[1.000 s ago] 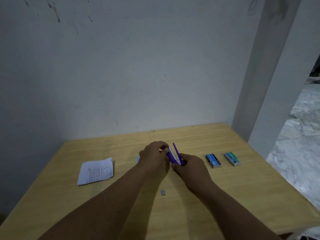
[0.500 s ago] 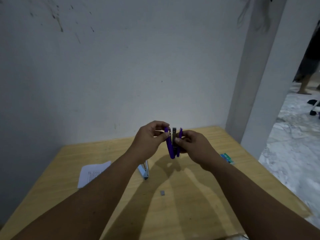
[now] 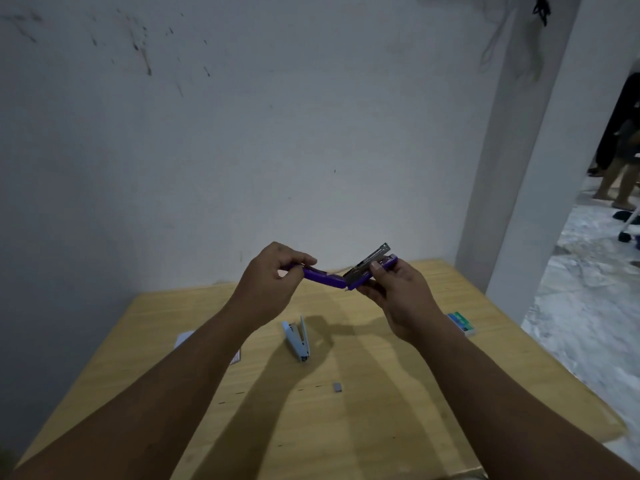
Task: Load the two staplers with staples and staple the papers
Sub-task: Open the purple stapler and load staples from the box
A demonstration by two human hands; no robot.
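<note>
Far left on the wooden counter [image 3: 408, 393], the papers [image 3: 185, 337] are lying mostly hidden behind the left forearm. The left hand [image 3: 268, 284] is holding one end of the purple stapler [image 3: 329, 277] up in the air, fingers curled around it in a firm grip. The stapler is swung wide open, almost flat, with its metal staple tray [image 3: 372, 259] sticking up toward the right. The right hand [image 3: 398, 292] is gripping the other purple half, thumb pressing near the tray. Below them a light blue stapler [image 3: 297, 339] is lying partly open on the counter, a small grey strip of staples [image 3: 337, 387] is sitting nearer the camera, and a staple box [image 3: 462, 322] is peeking out just beside the right wrist.
</note>
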